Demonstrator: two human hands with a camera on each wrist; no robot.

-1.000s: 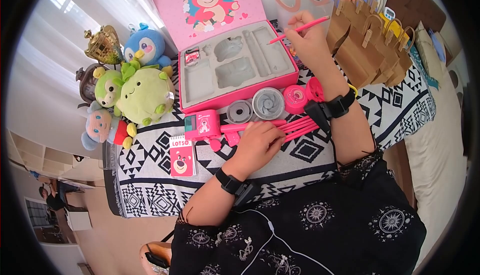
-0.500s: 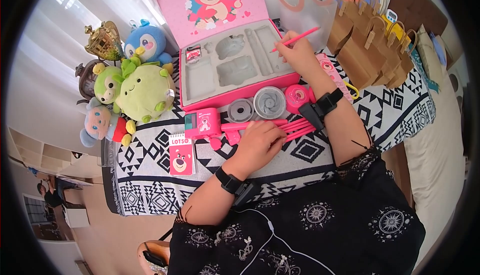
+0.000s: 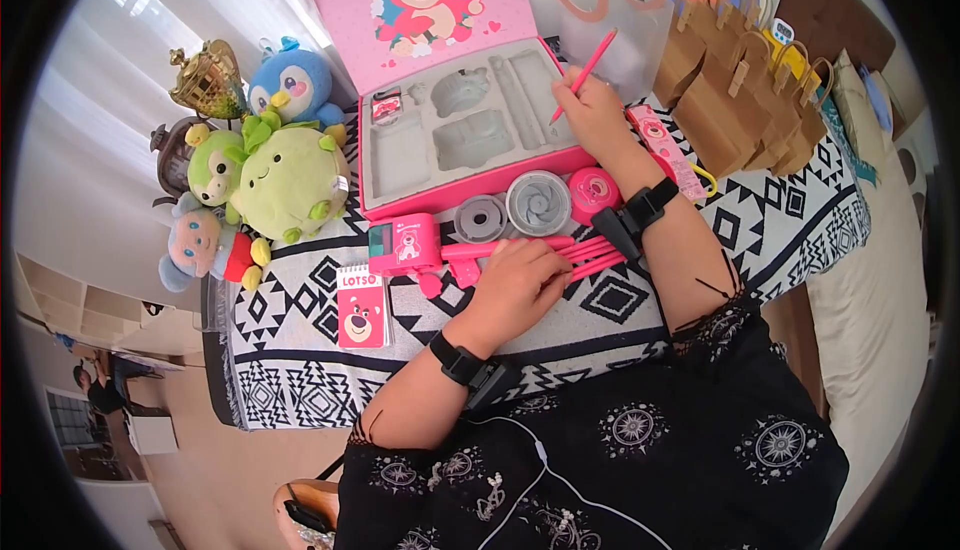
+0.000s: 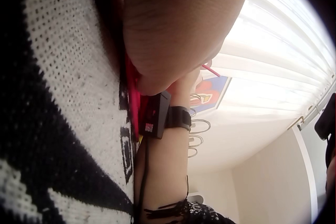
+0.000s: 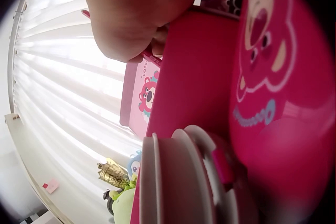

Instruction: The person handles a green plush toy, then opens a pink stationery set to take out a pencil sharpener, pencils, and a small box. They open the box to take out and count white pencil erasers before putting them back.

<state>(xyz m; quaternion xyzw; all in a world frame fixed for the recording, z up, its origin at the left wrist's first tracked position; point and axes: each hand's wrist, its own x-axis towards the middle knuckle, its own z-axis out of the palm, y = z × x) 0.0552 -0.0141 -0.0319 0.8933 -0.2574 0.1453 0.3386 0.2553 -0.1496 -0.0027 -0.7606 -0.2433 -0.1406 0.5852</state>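
Note:
My right hand pinches a pink pencil between thumb and fingers, above the right edge of the open pink box. The pencil slants, its upper end pointing up and away from the box. Inside the box is a grey moulded tray with shaped hollows. My left hand rests with loosely bent fingers on a bundle of pink pencils lying in front of the box. In the left wrist view the left hand lies low over the cloth, its fingertips hidden.
Along the box front stand two grey round parts, a pink bear-print round piece and a pink boxy gadget. A LOTSO notepad lies nearer. Plush toys sit left; brown paper bags stand right.
My right hand has come down and closer to the body with the pencil, which has turned from a flat slant to a steeper one. The left hand has stayed in place.

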